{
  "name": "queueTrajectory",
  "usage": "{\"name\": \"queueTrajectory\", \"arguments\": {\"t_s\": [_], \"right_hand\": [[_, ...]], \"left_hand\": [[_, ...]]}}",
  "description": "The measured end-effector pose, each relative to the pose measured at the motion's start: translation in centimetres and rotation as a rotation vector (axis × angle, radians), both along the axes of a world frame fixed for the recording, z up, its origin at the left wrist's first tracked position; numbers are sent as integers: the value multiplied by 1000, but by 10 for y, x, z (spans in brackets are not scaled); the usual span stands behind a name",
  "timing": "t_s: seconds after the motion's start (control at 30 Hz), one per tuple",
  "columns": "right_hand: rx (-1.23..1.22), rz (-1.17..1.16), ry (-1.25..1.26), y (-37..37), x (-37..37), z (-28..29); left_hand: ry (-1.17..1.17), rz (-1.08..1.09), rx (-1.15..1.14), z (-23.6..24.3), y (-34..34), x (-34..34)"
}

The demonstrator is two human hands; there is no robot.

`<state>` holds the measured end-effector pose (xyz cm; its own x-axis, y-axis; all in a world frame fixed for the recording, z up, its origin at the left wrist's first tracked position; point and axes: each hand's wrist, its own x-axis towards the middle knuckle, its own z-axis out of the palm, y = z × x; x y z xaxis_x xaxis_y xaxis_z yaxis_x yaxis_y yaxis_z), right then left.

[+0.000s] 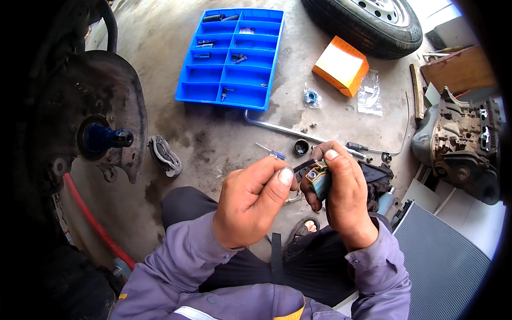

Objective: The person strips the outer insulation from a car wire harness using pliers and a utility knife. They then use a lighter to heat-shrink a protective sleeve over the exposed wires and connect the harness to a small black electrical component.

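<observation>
My left hand [255, 198] is closed in a pinch, thumb over the fingers; what its fingertips hold is hidden. Close beside it, my right hand [345, 193] grips a small teal-green block with a brass-coloured frame [320, 184]. A dark, narrow piece [305, 165] spans the gap between the two hands; whether it belongs to the block I cannot tell. The fingertips look stained dark. Just beyond my hands, a small screwdriver with a blue handle [277, 154] and a round black socket-like part [301, 146] lie on the concrete floor.
A blue compartment tray [181, 100] holds bolts and small parts. Behind my hands lies a long metal bar [277, 127]. An orange box [341, 65] and a tyre [373, 34] are farther back. A hub [101, 136] stands left, an engine part [458, 138] and a radiator [442, 261] right.
</observation>
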<state>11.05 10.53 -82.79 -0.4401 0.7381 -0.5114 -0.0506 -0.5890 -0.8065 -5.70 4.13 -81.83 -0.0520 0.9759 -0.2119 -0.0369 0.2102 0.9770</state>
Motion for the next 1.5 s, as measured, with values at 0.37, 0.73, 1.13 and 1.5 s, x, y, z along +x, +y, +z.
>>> {"name": "queueTrajectory", "arguments": {"t_s": [0.37,0.73,1.13,1.5], "right_hand": [[-6,7,-13,1,1,-3],[-1,3,-8,3,1,-3],[32,8,-95,2,-4,-1],[-3,13,-62,1,-2,-2]], "left_hand": [[100,110,229,-14,1,7],[343,71,340,-7,8,1],[195,58,152,-6,4,0],[116,11,0,-4,3,-2]]}}
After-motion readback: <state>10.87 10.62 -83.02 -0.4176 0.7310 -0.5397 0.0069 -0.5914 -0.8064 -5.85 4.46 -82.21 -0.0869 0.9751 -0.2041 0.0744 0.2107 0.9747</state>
